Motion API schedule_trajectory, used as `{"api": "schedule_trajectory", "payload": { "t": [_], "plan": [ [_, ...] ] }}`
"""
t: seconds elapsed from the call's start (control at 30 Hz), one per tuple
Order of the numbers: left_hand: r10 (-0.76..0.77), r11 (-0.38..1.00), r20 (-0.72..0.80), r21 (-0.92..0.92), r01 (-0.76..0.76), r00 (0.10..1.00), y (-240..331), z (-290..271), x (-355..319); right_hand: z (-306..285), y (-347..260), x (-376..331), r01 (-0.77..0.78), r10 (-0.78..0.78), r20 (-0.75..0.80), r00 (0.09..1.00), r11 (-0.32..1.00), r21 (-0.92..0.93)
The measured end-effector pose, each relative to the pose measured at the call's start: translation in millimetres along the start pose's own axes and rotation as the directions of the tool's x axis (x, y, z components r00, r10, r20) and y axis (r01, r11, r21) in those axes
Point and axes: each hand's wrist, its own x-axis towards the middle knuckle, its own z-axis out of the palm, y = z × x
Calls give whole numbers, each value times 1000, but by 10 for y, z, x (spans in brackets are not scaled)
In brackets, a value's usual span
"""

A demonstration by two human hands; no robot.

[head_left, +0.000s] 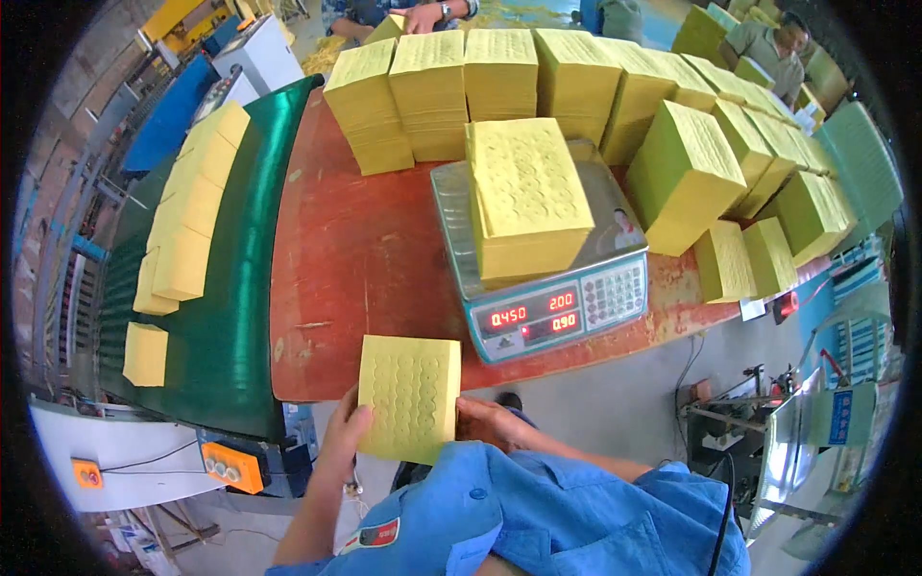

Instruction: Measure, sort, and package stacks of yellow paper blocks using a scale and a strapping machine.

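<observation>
Two hands hold a thin yellow paper stack at the near edge of a red counter.

The left hand (344,429) grips the left edge of the yellow paper stack (410,396) and the right hand (492,420) clasps its right edge, both closed on it. The stack stands upright between them, long axis running away from the person, overlapping the counter's (355,250) front edge. Beyond the stack and to its right sits a digital scale (538,288), carrying a thicker yellow pile (528,197). The right hand is nearer the scale. A green conveyor (230,336) lies left of the scale.
</observation>
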Motion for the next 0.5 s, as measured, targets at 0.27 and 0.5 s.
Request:
{"api": "schedule_trajectory", "payload": {
  "t": [0.27,0.5],
  "plan": [
    [-359,737,-134,-647,193,924,-375,677,-971,-310,445,439,19,-9,182,983,998,-58],
    [-193,762,-391,-638,-114,900,-530,801,-771,-234,620,724,-16,143,335,931,935,-354]
  ]
}}
